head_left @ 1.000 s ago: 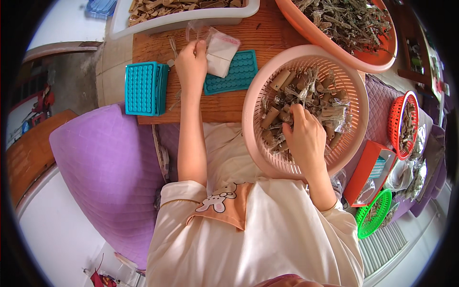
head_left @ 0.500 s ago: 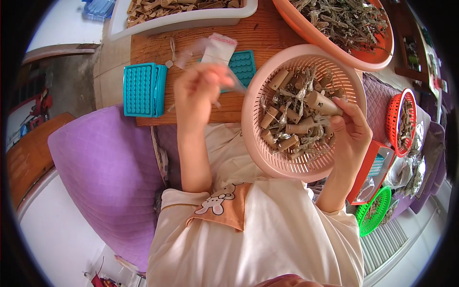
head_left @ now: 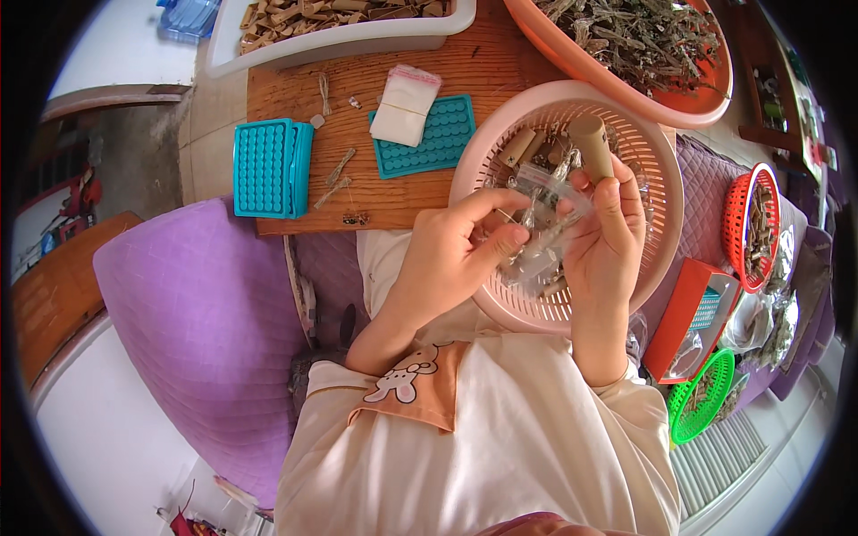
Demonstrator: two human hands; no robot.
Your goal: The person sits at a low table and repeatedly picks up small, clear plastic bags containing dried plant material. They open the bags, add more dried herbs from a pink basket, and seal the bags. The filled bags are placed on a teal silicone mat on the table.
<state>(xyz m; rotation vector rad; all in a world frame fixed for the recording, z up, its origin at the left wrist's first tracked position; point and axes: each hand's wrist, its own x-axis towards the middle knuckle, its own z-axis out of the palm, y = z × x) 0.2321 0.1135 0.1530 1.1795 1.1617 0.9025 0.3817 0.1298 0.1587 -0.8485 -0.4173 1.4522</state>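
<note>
Both my hands are over a pink slotted basket (head_left: 657, 268). My left hand (head_left: 460, 255) is closed, pinching the edge of a small clear zip bag (head_left: 541, 255). In my right hand (head_left: 608, 232) a brown tube (head_left: 588, 138) is gripped, its round end tilted up; the fingers of this hand also touch the bag. More brown tubes (head_left: 518, 147) and dry, whitish stringy bundles lie in the basket, partly hidden by my hands and the bag.
On the wooden table are a stack of white bags (head_left: 407, 103) on a teal mould (head_left: 447, 134), another teal mould stack (head_left: 268, 170) and loose string (head_left: 332, 179). A white bin (head_left: 349, 45) holds brown pieces; an orange basin (head_left: 697, 107) holds dried plants. Red (head_left: 737, 223) and green baskets (head_left: 715, 415) stand right.
My left hand has moved right from above the table with the clear bag to meet my right hand. The brown tube in my right hand has turned more upright.
</note>
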